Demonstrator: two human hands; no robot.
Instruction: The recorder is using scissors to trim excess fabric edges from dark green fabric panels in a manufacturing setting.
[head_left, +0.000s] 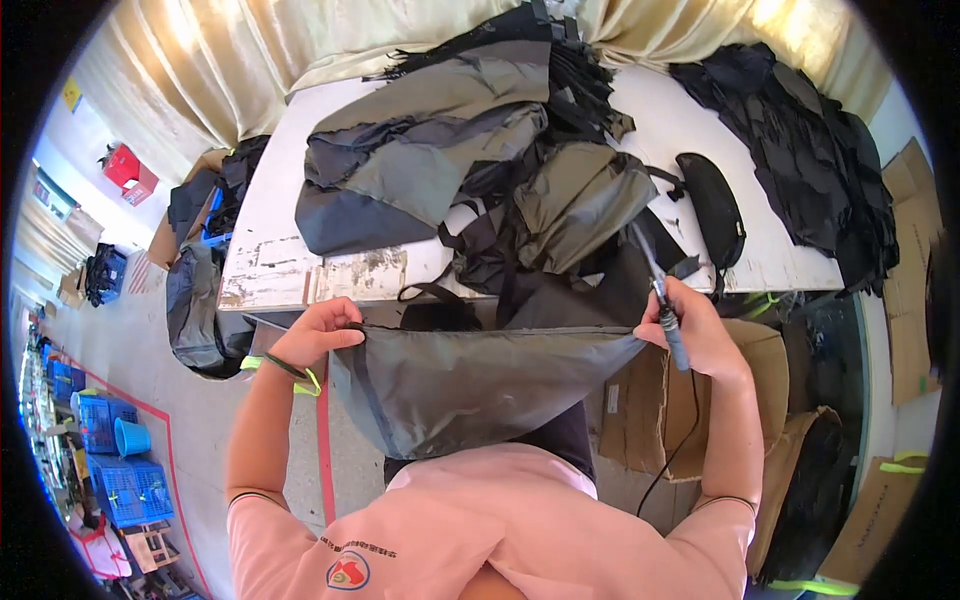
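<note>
Fabric panel (470, 390) between left grip (318, 337) and right grip (695, 328), edge in both, tool (677, 347) in right

The left hand (325, 333) pinches one top corner of a dark grey, sheet-like fabric panel (470, 392); the right hand (692, 325) holds the other corner and a slim grey corded tool (673, 340). Beyond, a white, paint-worn counter (265, 255) carries crumpled olive-grey fabric (430, 125), a curved black case (712, 210) and heaped black cloth (800, 160).
</note>
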